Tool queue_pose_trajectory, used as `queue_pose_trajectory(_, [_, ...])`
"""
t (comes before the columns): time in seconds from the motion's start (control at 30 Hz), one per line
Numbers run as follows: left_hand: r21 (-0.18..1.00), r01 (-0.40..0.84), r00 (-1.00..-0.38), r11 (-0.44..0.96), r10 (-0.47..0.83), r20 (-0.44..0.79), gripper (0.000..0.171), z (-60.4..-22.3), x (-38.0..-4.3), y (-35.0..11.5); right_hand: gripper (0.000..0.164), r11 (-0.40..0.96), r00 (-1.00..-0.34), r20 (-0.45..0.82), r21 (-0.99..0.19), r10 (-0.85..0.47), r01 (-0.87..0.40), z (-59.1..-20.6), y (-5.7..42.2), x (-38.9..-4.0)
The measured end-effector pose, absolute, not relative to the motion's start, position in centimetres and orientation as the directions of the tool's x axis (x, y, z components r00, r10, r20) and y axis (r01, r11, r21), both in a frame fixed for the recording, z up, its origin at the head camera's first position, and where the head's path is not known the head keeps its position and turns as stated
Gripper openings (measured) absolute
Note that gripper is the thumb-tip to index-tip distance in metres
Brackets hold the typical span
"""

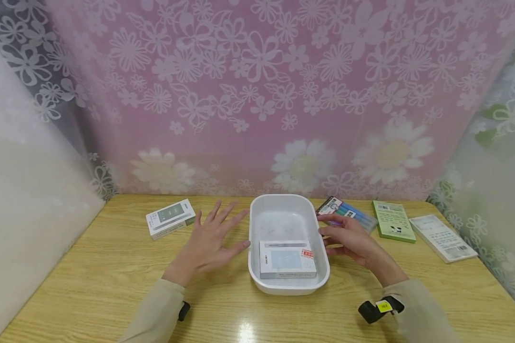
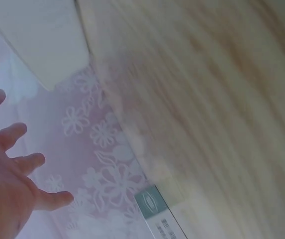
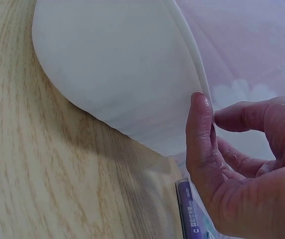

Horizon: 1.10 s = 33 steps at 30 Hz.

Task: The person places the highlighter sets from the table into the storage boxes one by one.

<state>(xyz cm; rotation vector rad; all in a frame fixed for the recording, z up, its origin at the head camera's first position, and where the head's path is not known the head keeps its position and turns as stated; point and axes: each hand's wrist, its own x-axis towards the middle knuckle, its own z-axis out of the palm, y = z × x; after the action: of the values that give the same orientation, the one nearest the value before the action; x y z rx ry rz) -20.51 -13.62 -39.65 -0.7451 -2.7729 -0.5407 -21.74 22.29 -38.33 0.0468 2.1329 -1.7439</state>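
Observation:
A white plastic basin stands on the table. Inside its near end lies a white box with a pale blue panel and a red sticker. At the basin's right rim my right hand has its fingers bent; in the right wrist view, thumb and finger pinch the rim of the basin. My left hand hovers left of the basin with fingers spread and holds nothing. Its thumb tip is close to the left rim; contact cannot be told. In the left wrist view the fingers are apart from the basin.
Behind the left hand lies a white and grey-green box. To the right are a clear pack of coloured pens, a green packet with a panda picture and a white packet. A flowered curtain hangs behind the wooden table.

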Motion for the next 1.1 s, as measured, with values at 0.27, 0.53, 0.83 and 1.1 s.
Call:
queue_pose_trajectory(0.27, [0.3, 0.451, -0.885, 0.841, 0.379, 0.271, 0.069, -40.1, -20.9, -15.7, 0.061, 0.226, -0.924, -0.316, -0.937, -0.214, 0.268, -38.4, 22.4, -21.8])
queue_pose_trajectory(0.53, [0.263, 0.401, -0.907, 0.878, 0.339, 0.25, 0.072, -40.0, -21.7, -18.1, 0.061, 0.235, -0.924, -0.32, -0.934, -0.208, 0.27, -38.4, 22.4, -21.8])
queue_pose_trajectory(0.83, [0.248, 0.355, -0.931, 0.901, 0.315, 0.187, 0.075, -39.9, -22.6, -20.4, 0.06, 0.232, -0.925, -0.32, -0.934, -0.205, 0.272, -38.5, 22.4, -21.7])
queue_pose_trajectory(1.1, [0.216, 0.323, -0.945, 0.922, 0.3, 0.133, 0.076, -40.1, -23.6, -22.2, 0.06, 0.231, -0.925, -0.319, -0.935, -0.206, 0.27, -38.5, 22.4, -21.8])
